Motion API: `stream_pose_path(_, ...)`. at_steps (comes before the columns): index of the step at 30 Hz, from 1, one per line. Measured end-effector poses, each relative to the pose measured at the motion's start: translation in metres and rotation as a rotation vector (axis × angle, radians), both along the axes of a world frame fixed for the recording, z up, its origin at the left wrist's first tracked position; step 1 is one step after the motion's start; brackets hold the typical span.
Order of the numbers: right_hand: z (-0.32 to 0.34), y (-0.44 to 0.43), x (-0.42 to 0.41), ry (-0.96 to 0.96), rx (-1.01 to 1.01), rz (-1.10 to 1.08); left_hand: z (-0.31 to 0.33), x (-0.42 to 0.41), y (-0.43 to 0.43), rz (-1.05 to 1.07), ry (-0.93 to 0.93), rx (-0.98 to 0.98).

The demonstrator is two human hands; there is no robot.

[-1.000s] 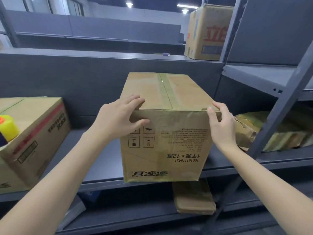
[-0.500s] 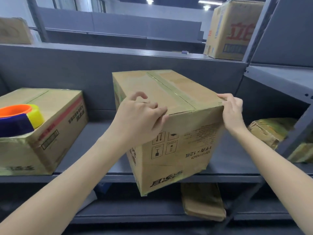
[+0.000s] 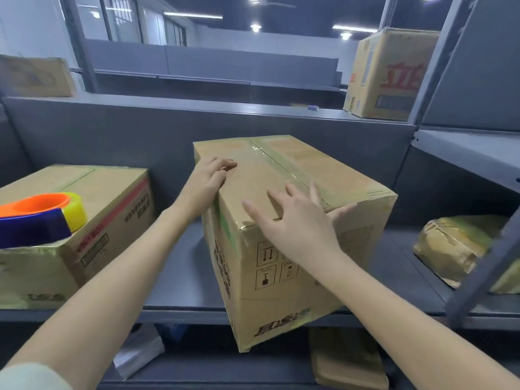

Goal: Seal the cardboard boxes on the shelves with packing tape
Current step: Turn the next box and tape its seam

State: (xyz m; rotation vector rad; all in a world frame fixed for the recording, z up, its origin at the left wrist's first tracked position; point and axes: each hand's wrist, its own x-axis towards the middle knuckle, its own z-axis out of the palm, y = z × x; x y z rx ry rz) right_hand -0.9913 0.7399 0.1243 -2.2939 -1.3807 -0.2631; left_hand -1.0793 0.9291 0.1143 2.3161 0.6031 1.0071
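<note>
A cardboard box (image 3: 304, 170) with a strip of clear tape along its top seam stands turned at an angle on the grey shelf (image 3: 183, 271). Its near bottom corner hangs over the shelf's front edge. My left hand (image 3: 209, 180) grips the box's left top edge, fingers curled over onto the top. Fingers spread and straight, my right hand (image 3: 295, 223) lies over the near top edge, thumb against the front face. A tape dispenser (image 3: 42, 218), orange and blue with a yellow roll, lies on a second cardboard box (image 3: 112, 220) to the left.
A crumpled brown package (image 3: 455, 249) lies on the shelf at right behind a slanting grey upright (image 3: 478, 277). More boxes stand on the upper shelf at right (image 3: 388, 77) and left (image 3: 33, 77). Flattened cardboard (image 3: 349, 358) lies on the lower shelf.
The box has turned further, its left side now facing me. My left hand slid back along the left top edge. My right hand left the right corner and spread over the near edge.
</note>
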Motion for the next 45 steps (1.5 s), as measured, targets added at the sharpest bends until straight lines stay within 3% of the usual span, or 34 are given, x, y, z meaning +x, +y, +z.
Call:
stream_pose_path(6,0.001,-0.011,-0.004,-0.060,-0.128,0.041,-0.002,0.005,-0.011,0.065,-0.106,-0.010)
stream_pose_path(12,0.001,-0.033,-0.012,-0.166,-0.101,0.118,-0.008,-0.006,-0.038,0.294,-0.152,0.194)
stream_pose_path(17,0.002,-0.032,-0.010,-0.292,-0.242,0.168,-0.007,-0.012,-0.068,0.477,-0.001,0.311)
stream_pose_path(25,0.020,-0.057,0.051,-0.293,-0.401,0.506,-0.017,-0.027,-0.103,0.552,0.141,0.588)
stream_pose_path(27,0.025,-0.061,0.072,-0.210,-0.424,0.569,-0.018,-0.027,-0.104,0.555,0.150,0.665)
stream_pose_path(29,0.027,-0.057,0.089,-0.121,-0.422,0.582,-0.018,-0.024,-0.101,0.530,0.153,0.714)
stream_pose_path(45,0.022,0.008,0.157,-0.037,-0.208,0.616,-0.030,0.017,-0.048,0.488,0.036,0.711)
